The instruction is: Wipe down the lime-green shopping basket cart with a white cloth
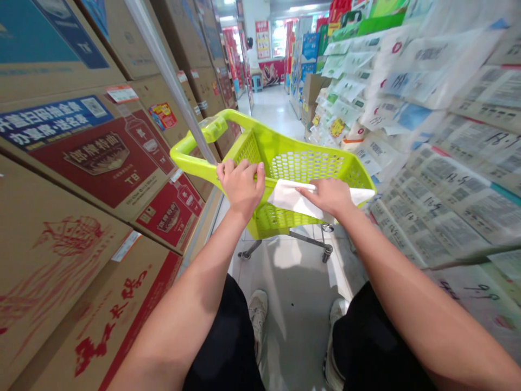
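Note:
A lime-green shopping cart (307, 157) with perforated basket walls stands sideways in front of me. My left hand (243, 187) is closed round its near rim, close to the handle end (183, 152). Further right along the same rim, my right hand (328, 195) is closed on a white cloth or paper sheet (287, 196), pressing it against the rim. The sheet drapes down over the outside of the basket, and part of it shows to the right of the hand. The bottom of the basket is hidden from view.
Stacked cardboard cartons (106, 157) line the left side, with a grey metal post (166, 70) in front of them. White packaged goods (439, 179) are piled on the right. The tiled aisle (272, 106) runs ahead to a blue stool (256, 81).

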The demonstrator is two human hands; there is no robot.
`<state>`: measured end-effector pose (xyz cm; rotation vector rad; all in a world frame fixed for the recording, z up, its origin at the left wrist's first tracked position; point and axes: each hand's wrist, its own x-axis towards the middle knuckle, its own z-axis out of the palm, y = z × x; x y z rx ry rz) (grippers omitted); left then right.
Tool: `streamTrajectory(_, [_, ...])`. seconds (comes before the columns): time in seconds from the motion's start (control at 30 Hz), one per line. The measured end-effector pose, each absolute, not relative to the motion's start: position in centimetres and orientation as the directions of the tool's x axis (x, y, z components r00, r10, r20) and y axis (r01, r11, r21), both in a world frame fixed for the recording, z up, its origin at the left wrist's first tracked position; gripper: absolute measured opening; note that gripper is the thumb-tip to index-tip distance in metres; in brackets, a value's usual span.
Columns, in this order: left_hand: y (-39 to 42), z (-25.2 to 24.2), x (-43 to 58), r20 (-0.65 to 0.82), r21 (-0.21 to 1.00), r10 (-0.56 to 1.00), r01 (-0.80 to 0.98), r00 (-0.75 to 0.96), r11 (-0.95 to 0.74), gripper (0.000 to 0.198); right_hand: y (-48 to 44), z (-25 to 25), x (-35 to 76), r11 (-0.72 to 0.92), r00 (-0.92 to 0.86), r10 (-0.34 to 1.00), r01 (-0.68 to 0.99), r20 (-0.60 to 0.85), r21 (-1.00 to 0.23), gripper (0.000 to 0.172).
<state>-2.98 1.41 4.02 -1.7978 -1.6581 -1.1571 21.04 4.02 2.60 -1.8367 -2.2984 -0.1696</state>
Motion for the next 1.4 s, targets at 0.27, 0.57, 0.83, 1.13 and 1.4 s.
streamTrajectory(0.27, [0.7, 3.9, -2.2, 0.795, 0.162, 0.607, 0.963, 0.002, -0.215, 0.04, 3.5, 3.3, 15.1, 0.273, -0.228, 0.927, 0.954, 0.297, -0.12, 0.086])
streamTrajectory(0.57, [1.0, 4.2, -4.5, 0.737, 0.047, 0.661, 0.965, 0.141, -0.258, 0.051, 4.8, 2.7, 20.3, 0.267, -0.246, 0.942, 0.961, 0.228, -0.068, 0.087])
streamTrajectory(0.83, [1.3, 4.1, -4.1, 0.715, 0.031, 0.682, 0.968, 0.153, -0.25, 0.061, 5.0, 2.0, 24.2, 0.161, -0.153, 0.962, 0.987, 0.226, -0.016, 0.085])
streamTrajectory(1.13, [0.9, 4.2, -2.9, 0.722, 0.081, 0.684, 0.97, 0.101, -0.229, 0.058, 4.0, 3.2, 19.8, 0.17, -0.154, 0.967, 0.984, 0.205, -0.062, 0.093])
streamTrajectory(1.4, [1.2, 4.1, -4.2, 0.706, 0.066, 0.698, 0.972, 0.115, -0.227, 0.047, 3.9, 3.5, 16.8, 0.237, -0.212, 0.955, 0.966, 0.207, -0.104, 0.091])
